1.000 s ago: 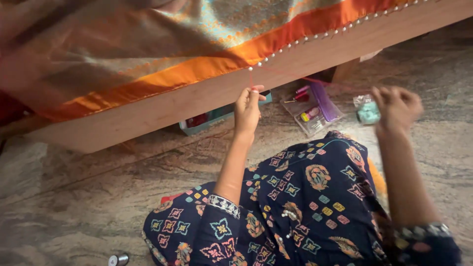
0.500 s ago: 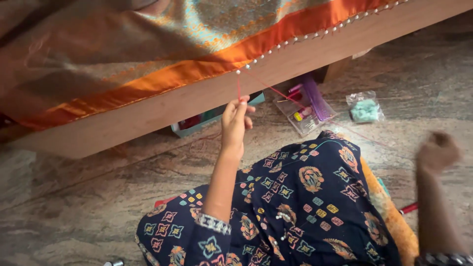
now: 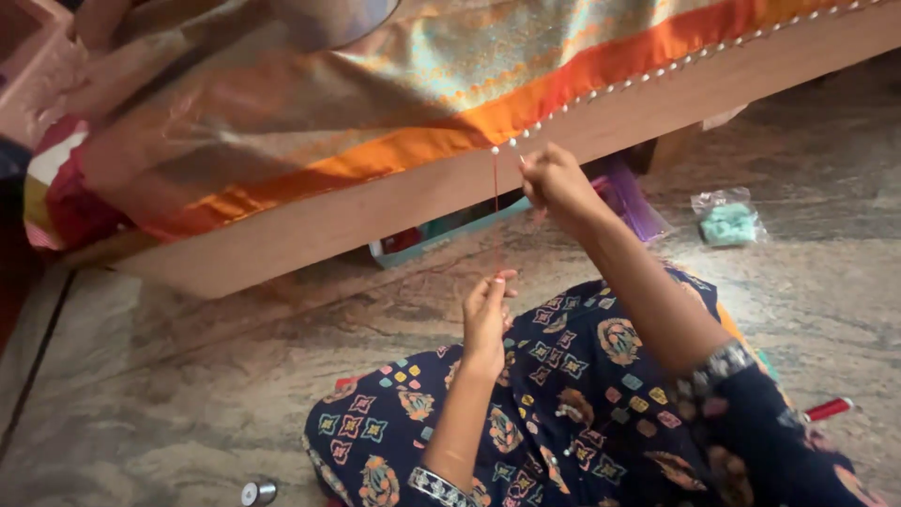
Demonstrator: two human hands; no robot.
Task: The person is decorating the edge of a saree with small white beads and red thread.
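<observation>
Now the right hand [image 3: 554,180] has risen to the beaded hem [image 3: 601,94], pinched shut; the left hand [image 3: 488,314] dropped, pinching red thread [image 3: 496,211].

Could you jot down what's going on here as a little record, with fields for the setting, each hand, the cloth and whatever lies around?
Setting: a person sits on a stone floor beside a wooden frame.
Cloth: orange-bordered fabric lies over the frame, a row of white beads along its edge.
Left hand: lower, pinching a red thread that runs up to the beaded edge.
Right hand: raised at the cloth's edge, fingers closed.
Nearby: plastic bag of pale green items, metal spool.
</observation>
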